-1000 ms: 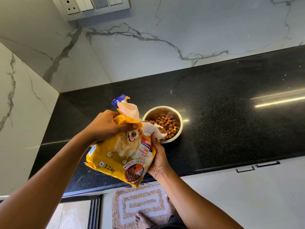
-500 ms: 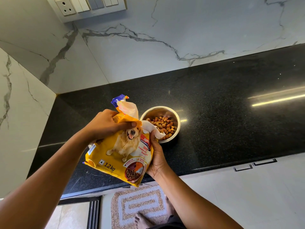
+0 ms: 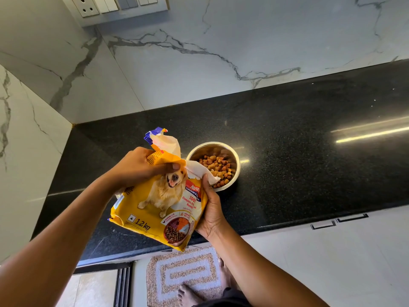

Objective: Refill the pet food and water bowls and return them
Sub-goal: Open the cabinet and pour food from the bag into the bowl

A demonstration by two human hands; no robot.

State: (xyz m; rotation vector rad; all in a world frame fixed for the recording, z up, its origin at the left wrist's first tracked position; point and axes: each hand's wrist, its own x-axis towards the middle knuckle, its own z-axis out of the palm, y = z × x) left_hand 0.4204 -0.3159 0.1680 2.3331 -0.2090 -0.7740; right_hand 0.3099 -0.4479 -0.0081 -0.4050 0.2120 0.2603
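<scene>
A yellow dog-food bag (image 3: pixel 159 209) with a dog picture and "1.2 kg" on it hangs over the black counter's front part, its torn white top open toward the bowl. My left hand (image 3: pixel 139 167) grips the bag near its top, thumb across the front. My right hand (image 3: pixel 210 209) holds the bag's right side from below. Just right of the bag's mouth, a round steel bowl (image 3: pixel 235 151) stands on the counter with brown kibble (image 3: pixel 218 168) inside. No water bowl is in view.
The black granite counter (image 3: pixel 298 151) runs right, with marble walls behind and on the left. A switch panel (image 3: pixel 115 5) sits high on the wall. White drawers (image 3: pixel 332 251) are below the counter, and a patterned mat (image 3: pixel 183 275) lies on the floor under a bare foot.
Both hands keep the same hold on the bag beside the bowl. Only the view has shifted slightly.
</scene>
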